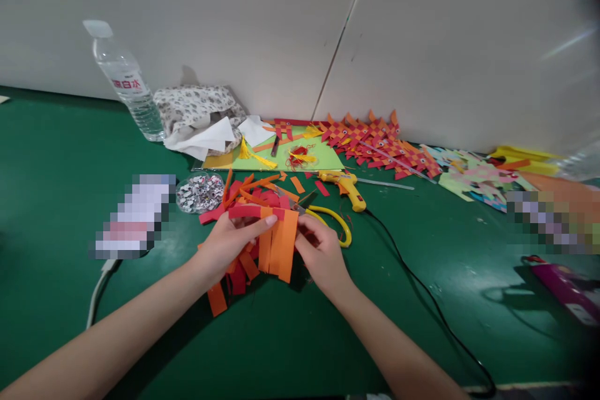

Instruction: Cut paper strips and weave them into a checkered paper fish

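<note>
Between my hands is a set of orange paper strips (284, 247) with a red paper strip (248, 210) running across their top. My left hand (234, 234) pinches the red strip against the orange ones, thumb in front. At the right edge of the orange paper, my right hand (321, 250) is closed on it, its fingertips partly hidden behind. Below and behind lies a loose heap of red and orange paper strips (239, 275). Scissors with yellow handles (345, 225) rest just beyond my right hand, their blades partly covered by paper.
A yellow glue gun (344, 187) with a black cord lies behind the scissors. Googly eyes (200, 194) fill a round dish beside a phone (135, 212) on a cable. Woven paper fish (375, 137), a tissue pouch (199, 109) and a water bottle (124, 78) line the wall.
</note>
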`<act>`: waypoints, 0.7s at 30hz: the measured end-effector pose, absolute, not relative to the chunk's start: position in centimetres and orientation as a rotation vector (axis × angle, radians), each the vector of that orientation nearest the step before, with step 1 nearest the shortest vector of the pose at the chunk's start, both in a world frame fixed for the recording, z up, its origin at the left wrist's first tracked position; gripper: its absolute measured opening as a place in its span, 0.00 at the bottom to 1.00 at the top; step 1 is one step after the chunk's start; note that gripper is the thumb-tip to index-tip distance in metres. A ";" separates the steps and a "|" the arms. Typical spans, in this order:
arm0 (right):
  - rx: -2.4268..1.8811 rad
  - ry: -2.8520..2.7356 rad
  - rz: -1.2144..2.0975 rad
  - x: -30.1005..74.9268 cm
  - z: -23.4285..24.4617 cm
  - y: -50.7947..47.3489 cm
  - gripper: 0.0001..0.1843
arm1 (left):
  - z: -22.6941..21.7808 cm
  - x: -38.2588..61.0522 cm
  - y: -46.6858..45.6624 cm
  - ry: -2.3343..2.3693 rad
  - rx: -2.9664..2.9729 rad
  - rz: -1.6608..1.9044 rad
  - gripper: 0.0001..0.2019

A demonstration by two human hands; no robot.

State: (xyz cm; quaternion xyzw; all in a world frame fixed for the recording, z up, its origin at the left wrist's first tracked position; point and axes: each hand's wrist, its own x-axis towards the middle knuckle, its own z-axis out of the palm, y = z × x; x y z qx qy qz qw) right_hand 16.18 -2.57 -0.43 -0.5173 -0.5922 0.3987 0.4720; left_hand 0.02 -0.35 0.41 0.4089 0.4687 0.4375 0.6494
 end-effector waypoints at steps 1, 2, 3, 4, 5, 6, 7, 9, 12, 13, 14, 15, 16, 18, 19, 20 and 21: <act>-1.272 -1.471 0.960 16.1 -0.4 -2.6 0.06 | 0.3 0.0 -0.3 1.061 0.913 1.003 0.13; -1.277 -1.479 0.948 16.0 -0.5 -2.7 0.06 | 0.2 -0.1 -0.3 1.049 0.893 1.014 0.12; -1.281 -1.473 0.941 16.0 -0.5 -2.7 0.06 | 0.1 -0.1 -0.2 1.030 0.873 1.022 0.11; -1.280 -1.459 0.937 16.0 -0.6 -2.7 0.07 | 0.0 -0.2 -0.1 1.006 0.853 1.027 0.11; -1.276 -1.444 0.933 16.0 -0.6 -2.7 0.09 | -0.1 -0.2 -0.1 0.978 0.829 1.026 0.10; -1.269 -1.435 0.928 16.0 -0.7 -2.8 0.10 | -0.1 -0.2 0.0 0.950 0.801 1.024 0.10; -1.263 -1.437 0.921 16.1 -0.7 -2.7 0.11 | -0.1 -0.3 0.0 0.927 0.768 1.022 0.10; -1.256 -1.482 0.890 16.1 -0.7 -2.7 0.10 | -0.1 -0.3 0.0 0.902 0.701 1.024 0.11; -1.249 -1.592 0.798 16.2 -0.6 -2.6 0.04 | -0.1 -0.4 0.1 0.894 0.656 1.048 0.10; -1.254 -1.621 0.770 16.2 -0.6 -2.5 0.02 | -0.1 -0.4 0.1 0.894 0.662 1.055 0.10; -1.264 -1.641 0.759 16.2 -0.5 -2.5 0.02 | -0.1 -0.4 0.1 0.896 0.674 1.059 0.10; -1.279 -1.649 0.769 16.2 -0.5 -2.5 0.04 | -0.2 -0.4 0.1 0.903 0.692 1.060 0.10; -1.302 -1.642 0.792 16.2 -0.5 -2.5 0.05 | -0.2 -0.5 0.1 0.913 0.712 1.062 0.11; -1.350 -1.569 0.854 16.2 -0.6 -2.5 0.06 | -0.2 -0.5 0.1 0.936 0.749 1.073 0.11; -1.370 -1.502 0.898 16.3 -0.6 -2.5 0.06 | -0.2 -0.5 0.1 0.942 0.759 1.082 0.11; -1.387 -1.419 0.943 16.3 -0.6 -2.5 0.06 | -0.2 -0.5 0.1 0.945 0.761 1.096 0.11; -1.393 -1.330 0.979 16.4 -0.5 -2.4 0.08 | -0.1 -0.5 0.1 0.945 0.757 1.111 0.11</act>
